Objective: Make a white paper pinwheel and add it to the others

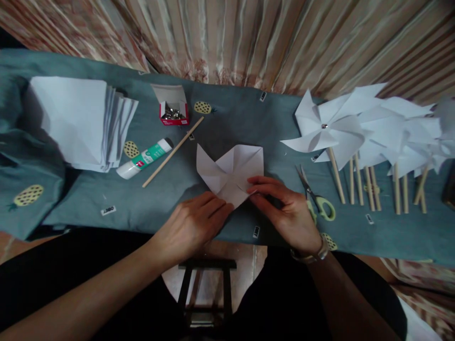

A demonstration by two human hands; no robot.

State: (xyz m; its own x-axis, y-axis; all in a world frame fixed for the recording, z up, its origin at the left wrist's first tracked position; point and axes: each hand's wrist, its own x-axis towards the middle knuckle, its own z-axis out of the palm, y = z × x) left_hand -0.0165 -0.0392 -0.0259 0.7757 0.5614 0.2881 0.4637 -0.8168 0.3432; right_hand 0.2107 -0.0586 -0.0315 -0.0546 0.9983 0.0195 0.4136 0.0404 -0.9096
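A white paper pinwheel sheet (232,173) with partly curled flaps sits in front of me, over the middle of the cloth. My left hand (197,220) grips its lower left edge, the fingers lying along the paper and the thumb hidden. At the lower right, my right hand (284,208) pinches a corner of the sheet between thumb and fingers. A wooden stick (173,151) lies left of the sheet, beside a green and white glue tube (145,158). Just right of my right hand rest scissors (314,194) with light green handles.
A small red and white box (174,113) of shiny metal pins stands open at the back. White paper sheets (71,121) are stacked on the left. Several finished pinwheels (329,121) on wooden sticks lie overlapping on the right. A pleated curtain (227,42) hangs behind the cloth-covered table (138,208).
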